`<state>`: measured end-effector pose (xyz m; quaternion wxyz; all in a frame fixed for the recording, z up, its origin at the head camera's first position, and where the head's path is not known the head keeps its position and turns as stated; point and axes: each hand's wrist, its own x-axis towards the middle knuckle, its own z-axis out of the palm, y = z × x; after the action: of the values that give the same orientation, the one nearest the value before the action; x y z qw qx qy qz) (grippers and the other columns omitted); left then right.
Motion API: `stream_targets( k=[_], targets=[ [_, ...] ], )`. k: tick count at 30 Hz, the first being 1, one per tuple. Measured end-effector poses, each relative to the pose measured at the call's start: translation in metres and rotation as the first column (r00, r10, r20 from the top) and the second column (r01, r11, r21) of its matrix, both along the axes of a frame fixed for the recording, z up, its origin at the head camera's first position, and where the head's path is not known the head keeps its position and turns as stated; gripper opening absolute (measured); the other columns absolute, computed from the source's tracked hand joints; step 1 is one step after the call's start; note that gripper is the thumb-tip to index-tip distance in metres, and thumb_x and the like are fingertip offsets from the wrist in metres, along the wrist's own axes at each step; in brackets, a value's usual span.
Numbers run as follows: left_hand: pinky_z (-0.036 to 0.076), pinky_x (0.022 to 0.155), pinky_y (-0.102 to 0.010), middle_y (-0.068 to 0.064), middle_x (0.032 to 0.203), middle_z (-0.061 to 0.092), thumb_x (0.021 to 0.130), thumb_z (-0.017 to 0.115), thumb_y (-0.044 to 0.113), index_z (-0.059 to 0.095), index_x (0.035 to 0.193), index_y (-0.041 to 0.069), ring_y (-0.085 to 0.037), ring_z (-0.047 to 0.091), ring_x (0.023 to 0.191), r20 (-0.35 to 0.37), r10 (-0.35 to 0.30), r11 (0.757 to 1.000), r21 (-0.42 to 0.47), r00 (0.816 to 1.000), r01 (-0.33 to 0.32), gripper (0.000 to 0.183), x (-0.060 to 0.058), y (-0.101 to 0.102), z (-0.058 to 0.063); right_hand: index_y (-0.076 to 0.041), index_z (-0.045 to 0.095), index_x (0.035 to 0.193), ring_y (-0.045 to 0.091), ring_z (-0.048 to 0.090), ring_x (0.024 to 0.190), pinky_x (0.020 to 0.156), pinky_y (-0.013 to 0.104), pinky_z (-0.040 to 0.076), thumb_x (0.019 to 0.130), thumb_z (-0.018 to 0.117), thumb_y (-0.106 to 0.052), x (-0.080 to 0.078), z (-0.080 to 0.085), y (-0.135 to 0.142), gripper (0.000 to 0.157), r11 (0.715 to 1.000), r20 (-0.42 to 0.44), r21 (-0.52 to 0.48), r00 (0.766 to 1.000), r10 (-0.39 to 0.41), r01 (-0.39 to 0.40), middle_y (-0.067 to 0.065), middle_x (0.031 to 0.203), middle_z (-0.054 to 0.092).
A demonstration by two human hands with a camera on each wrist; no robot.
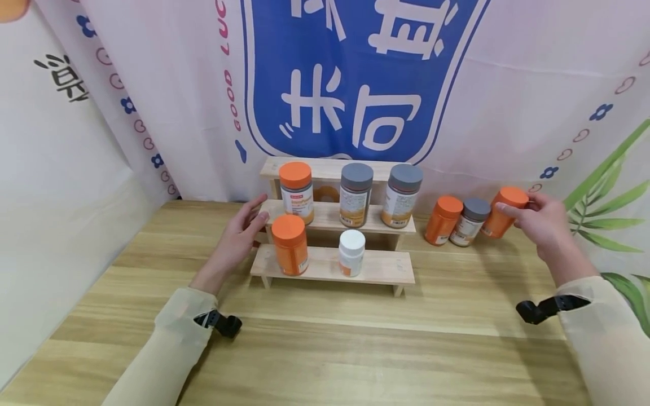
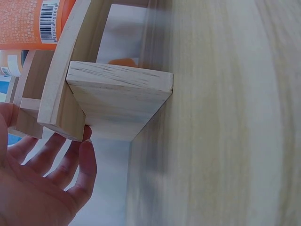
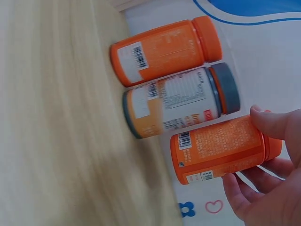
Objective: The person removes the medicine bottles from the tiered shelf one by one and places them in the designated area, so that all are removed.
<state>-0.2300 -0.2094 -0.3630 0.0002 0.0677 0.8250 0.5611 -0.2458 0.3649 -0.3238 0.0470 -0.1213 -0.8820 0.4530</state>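
Observation:
At the right, my right hand grips an orange bottle near its orange cap, thumb on one side and fingers on the other. The bottle tilts slightly beside a grey-capped bottle and another orange bottle. My left hand is at the left end of a three-step wooden shelf, its fingers loosely bent against the end in the left wrist view. On the lowest step stand an orange bottle and a small white bottle.
Higher on the shelf stand an orange-capped bottle and two grey-capped bottles. The shelf is on a wood-grain table, with a printed curtain right behind it.

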Motion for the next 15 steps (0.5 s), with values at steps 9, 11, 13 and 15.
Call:
stream_targets(
  k=[9, 11, 13, 15],
  targets=[
    [0.056, 0.080, -0.034, -0.022, 0.161, 0.050, 0.115, 0.044, 0.038, 0.027, 0.170, 0.021, -0.035, 0.056, 0.127, -0.005, 0.005, 1.000, -0.005, 1.000, -0.005, 0.060, 0.000, 0.000, -0.001, -0.004, 0.019, 0.170, 0.017, 0.057, 0.116, 0.108, 0.041, 0.053, 0.103, 0.064, -0.053, 0.001, -0.021, 0.001, 0.094, 1.000, 0.068, -0.024, 0.998, 0.013, -0.011, 0.027, 0.168, 0.034],
    [0.056, 0.081, -0.034, -0.022, 0.161, 0.049, 0.115, 0.044, 0.039, 0.028, 0.170, 0.021, -0.035, 0.056, 0.128, -0.005, 0.003, 1.000, -0.003, 1.000, -0.003, 0.060, -0.001, 0.000, -0.001, -0.004, 0.023, 0.169, 0.009, 0.056, 0.110, 0.100, 0.030, 0.056, 0.103, 0.065, -0.052, 0.001, -0.023, 0.001, 0.092, 0.999, 0.065, -0.035, 0.998, 0.011, -0.009, 0.026, 0.167, 0.036],
    [0.056, 0.081, -0.034, -0.021, 0.161, 0.049, 0.115, 0.044, 0.039, 0.028, 0.170, 0.021, -0.036, 0.056, 0.128, -0.004, 0.005, 1.000, -0.004, 1.000, -0.005, 0.060, -0.001, 0.000, -0.001, -0.004, 0.026, 0.168, 0.002, 0.053, 0.105, 0.089, 0.019, 0.056, 0.102, 0.065, -0.051, 0.001, -0.025, 0.001, 0.090, 0.999, 0.054, -0.035, 0.998, 0.014, -0.012, 0.026, 0.166, 0.037],
    [0.056, 0.081, -0.034, -0.022, 0.161, 0.050, 0.115, 0.044, 0.038, 0.028, 0.170, 0.022, -0.036, 0.056, 0.128, -0.004, 0.005, 1.000, -0.003, 1.000, -0.005, 0.060, -0.001, 0.001, -0.001, -0.003, 0.027, 0.167, 0.001, 0.052, 0.105, 0.083, 0.014, 0.055, 0.102, 0.066, -0.050, 0.000, -0.026, 0.002, 0.090, 0.999, 0.046, -0.037, 0.999, 0.018, -0.016, 0.026, 0.166, 0.037]
  ],
)
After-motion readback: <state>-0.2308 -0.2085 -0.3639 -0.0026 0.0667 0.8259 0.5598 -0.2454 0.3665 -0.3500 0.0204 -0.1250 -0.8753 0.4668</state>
